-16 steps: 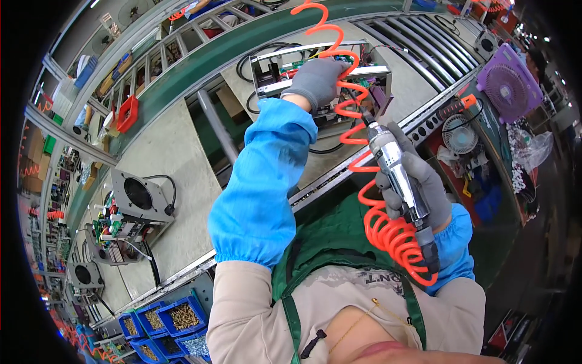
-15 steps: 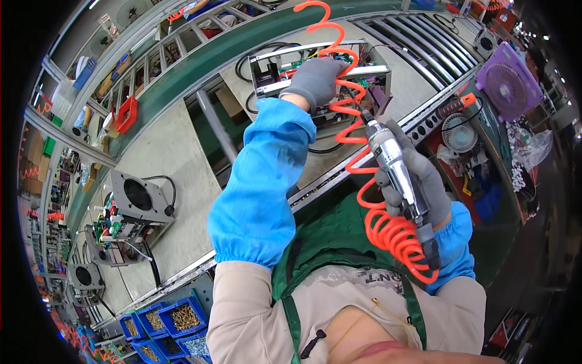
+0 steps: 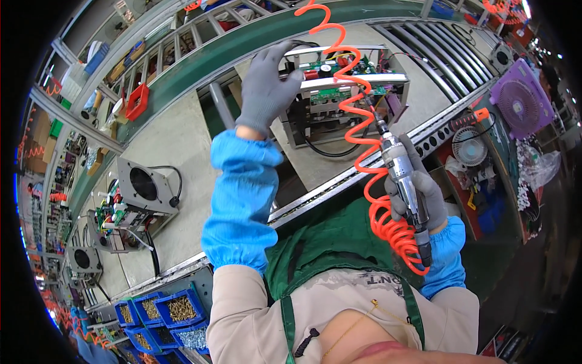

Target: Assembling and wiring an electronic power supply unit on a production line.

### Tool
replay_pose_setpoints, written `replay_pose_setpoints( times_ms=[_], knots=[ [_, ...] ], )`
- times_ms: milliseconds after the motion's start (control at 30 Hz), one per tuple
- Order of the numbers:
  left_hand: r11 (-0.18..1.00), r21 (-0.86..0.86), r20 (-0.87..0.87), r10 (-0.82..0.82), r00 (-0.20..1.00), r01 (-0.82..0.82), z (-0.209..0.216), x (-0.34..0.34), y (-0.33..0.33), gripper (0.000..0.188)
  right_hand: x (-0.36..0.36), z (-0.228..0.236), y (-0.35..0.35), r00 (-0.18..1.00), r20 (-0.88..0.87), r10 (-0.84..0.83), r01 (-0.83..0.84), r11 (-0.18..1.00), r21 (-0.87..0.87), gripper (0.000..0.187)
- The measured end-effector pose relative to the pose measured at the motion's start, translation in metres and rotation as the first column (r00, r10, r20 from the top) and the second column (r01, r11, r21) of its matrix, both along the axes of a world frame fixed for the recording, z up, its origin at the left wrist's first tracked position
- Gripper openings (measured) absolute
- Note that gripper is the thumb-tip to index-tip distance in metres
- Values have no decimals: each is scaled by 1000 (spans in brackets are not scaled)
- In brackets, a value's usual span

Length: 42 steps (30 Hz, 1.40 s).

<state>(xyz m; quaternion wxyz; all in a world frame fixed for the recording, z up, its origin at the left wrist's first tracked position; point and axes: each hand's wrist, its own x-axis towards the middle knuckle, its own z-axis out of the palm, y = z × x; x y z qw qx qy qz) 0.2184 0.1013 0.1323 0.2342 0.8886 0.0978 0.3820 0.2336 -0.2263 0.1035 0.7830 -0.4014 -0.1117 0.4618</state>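
Note:
A metal-framed electronic unit (image 3: 330, 124) with green circuit boards and red and white parts sits on the bench ahead of me. My left hand (image 3: 267, 91), in a grey glove, is at the unit's left end, covering that corner. Its fingers are stretched out and the thumb is spread; whether it touches the frame I cannot tell. My right hand (image 3: 427, 197), also gloved, is wrapped round a silver and black air screwdriver (image 3: 400, 167). The tool's tip points up toward the unit's right part, behind an orange coiled air hose (image 3: 357, 109); contact is not clear.
Another open unit with a round fan (image 3: 143, 183) stands on the bench to the left. Blue bins (image 3: 182, 307) of screws are at the lower left. Metal rollers (image 3: 433, 60) lie beyond on the right, near a purple fan (image 3: 521, 100). A red tray (image 3: 137, 102) sits far left.
My left hand has moved left from the top of the unit to its left end, uncovering the boards. My right hand still holds the screwdriver, slightly farther right in view.

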Motion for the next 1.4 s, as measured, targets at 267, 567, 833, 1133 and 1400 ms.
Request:
replay_pose_setpoints(
  times_ms=[267,567,833,1133,1400],
  knots=[
    [920,-61,-11,387,922,-387,-47,-15,-21,85,3,-5,3,999,42,-5,5,1000,-2,87],
    [802,-545,253,437,863,-246,-72,14,-58,96,0,-5,3,998,58,7,-6,1000,-17,86],
    [867,-388,164,398,903,-312,-73,24,-49,75,4,-7,5,994,110,-16,18,1000,-11,87],
    [951,-194,118,267,956,-242,-106,-39,-49,73,11,-48,-2,997,7,71,-72,997,36,48],
    [979,-204,-309,-79,948,15,-97,-149,-73,44,15,-52,-8,986,151,68,-89,987,137,49]
  ],
)
